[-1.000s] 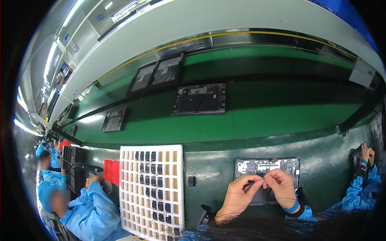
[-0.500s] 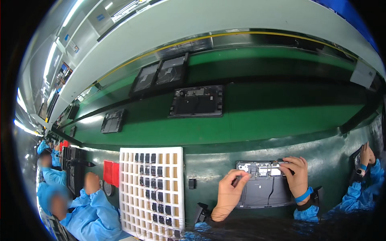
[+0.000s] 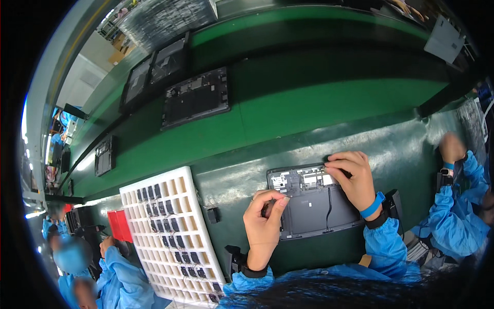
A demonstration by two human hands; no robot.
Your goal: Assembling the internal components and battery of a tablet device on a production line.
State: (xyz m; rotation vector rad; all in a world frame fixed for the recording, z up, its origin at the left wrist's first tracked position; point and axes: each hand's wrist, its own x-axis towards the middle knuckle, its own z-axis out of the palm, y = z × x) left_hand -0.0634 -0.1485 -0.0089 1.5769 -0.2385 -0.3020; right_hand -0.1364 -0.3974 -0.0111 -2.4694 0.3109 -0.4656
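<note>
In front of me on the dark green bench lies a flat, dark, opened device housing (image 3: 309,219), perhaps a laptop or tablet. Its bright circuit boards (image 3: 316,177) show along the far edge, and a black cable runs down the middle. My left hand (image 3: 263,221) is over the housing's left side, thumb and index fingertip pinched together; anything between them is too small to make out. At the far edge, my right hand (image 3: 354,177) has its thumb and fingers closed near the boards. What those fingertips grip is hidden.
Left of the housing stands a white foam tray (image 3: 198,226) with several small black parts, beside a small black block (image 3: 212,215) and a red bin (image 3: 119,225). A green conveyor (image 3: 267,116) carries another opened housing (image 3: 198,100). Co-workers sit at both sides.
The view has swung, shifting the bench and tray leftward in the picture. My left hand has moved from the board area nearer to the housing's left side; my right stays at the far edge.
</note>
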